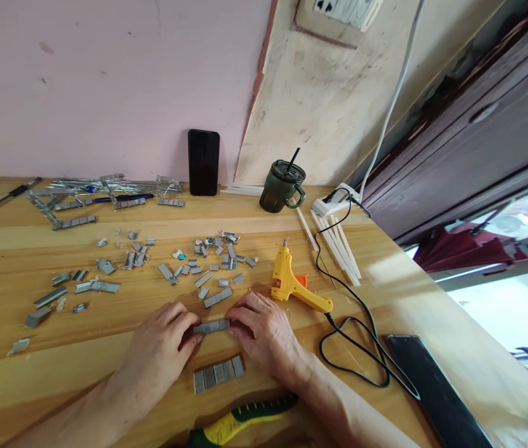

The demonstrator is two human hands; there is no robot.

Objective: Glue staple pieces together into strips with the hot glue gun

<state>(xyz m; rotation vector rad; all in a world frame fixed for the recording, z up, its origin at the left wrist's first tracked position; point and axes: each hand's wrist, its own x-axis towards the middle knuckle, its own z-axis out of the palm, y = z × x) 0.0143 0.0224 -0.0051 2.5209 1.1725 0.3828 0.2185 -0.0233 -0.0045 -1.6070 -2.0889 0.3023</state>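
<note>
So the biggest thing here is the pale wooden tabletop with long brown grain [25, 379], and both bare hands are working low over the middle of it. The left hand [161, 339] has its thumb and fingers pinched on one end of a slim gray metal strip [212, 326], and the right hand [264, 330] is pinching the other end, so the strip lies level between them, close to the wood; I can't tell if it's actually touching. Looks to me like a steadying or lining-up job, so I'd go light with both pinches, hold the two ends level, and not squeeze inward or twist, since a strip with seams like that could probably buckle. The yellow plastic glue gun with an orange trigger [287, 283] lies just past the right hand, and its black cord [360, 345] runs off to the right, so I'd mind that forearm. The yellow-and-dark-green tool handle [240, 420] sits nearest the body. A short row of flat gray metal pieces [218, 373] lies just below the strip, handy for eyeballing straightness. Smallest are the loose gray metal bits [231, 251] scattered beyond the hands; I'd watch for stray ones underneath.
</note>
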